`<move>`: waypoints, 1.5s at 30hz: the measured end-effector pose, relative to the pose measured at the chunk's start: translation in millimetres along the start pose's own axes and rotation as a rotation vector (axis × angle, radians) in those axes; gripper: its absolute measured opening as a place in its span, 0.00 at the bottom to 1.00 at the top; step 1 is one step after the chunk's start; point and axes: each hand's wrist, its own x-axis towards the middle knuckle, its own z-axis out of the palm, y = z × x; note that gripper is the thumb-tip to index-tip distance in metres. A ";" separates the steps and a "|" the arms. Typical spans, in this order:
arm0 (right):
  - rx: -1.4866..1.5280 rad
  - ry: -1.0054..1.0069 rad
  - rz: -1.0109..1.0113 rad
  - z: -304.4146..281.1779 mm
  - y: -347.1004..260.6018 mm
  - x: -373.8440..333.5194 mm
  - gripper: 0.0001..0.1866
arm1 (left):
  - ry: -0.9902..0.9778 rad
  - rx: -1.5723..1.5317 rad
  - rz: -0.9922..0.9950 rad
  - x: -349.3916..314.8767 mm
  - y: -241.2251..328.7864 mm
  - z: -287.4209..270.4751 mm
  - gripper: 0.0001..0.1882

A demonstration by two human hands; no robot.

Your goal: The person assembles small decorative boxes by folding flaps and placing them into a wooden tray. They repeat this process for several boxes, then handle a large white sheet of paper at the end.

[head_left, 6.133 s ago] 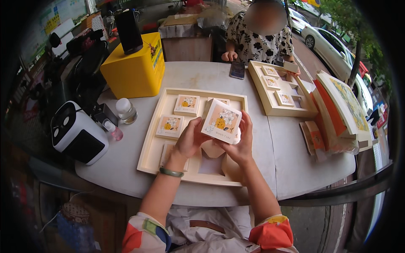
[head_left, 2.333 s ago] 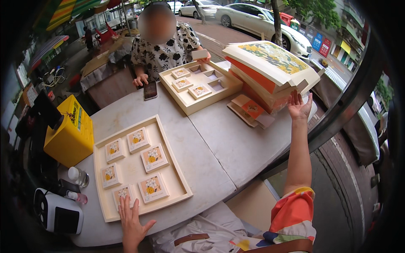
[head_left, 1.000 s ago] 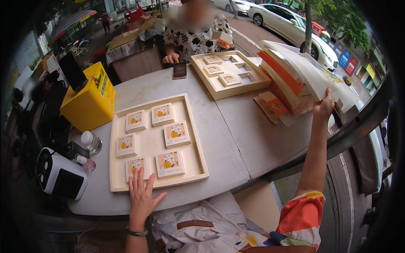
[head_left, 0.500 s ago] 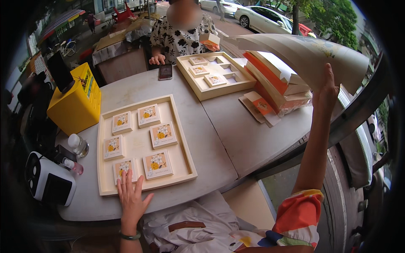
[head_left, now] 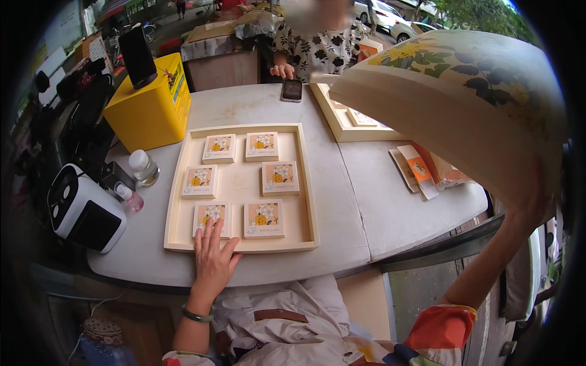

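Head view: left hand (head_left: 213,259) flat, fingers spread, on tray (head_left: 308,201) edge; right hand (head_left: 528,210) grips raised lid (head_left: 464,91).

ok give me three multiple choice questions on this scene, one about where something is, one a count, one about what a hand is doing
1. Where does the yellow box stand relative to the shallow tray?
A. beyond its far left corner
B. inside it
C. to its right

2. How many small square boxes lie in the shallow tray?
A. four
B. six
C. nine

3. What is the right hand doing?
A. lying flat on the table
B. holding a phone
C. holding up a large floral lid

Answers:
1 A, the yellow box sits on the table past the tray's far left corner.
2 B, three rows of two boxes show.
3 C, the right hand grips the raised lid's edge, while the left hand rests on the tray's near rim.
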 end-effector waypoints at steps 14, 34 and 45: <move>-0.211 -0.731 -0.208 120.6 -163.2 -55.3 0.19 | 0.019 0.015 0.021 -1.7 -12.1 9.9 0.16; 0.540 -1.260 -0.473 153.2 -196.5 -148.2 0.16 | -0.032 -0.273 -0.089 -41.5 -33.2 12.0 0.22; 1.444 -0.266 -0.281 133.8 -226.4 -119.1 0.18 | 0.182 -1.135 -0.688 -44.5 -25.4 -11.3 0.11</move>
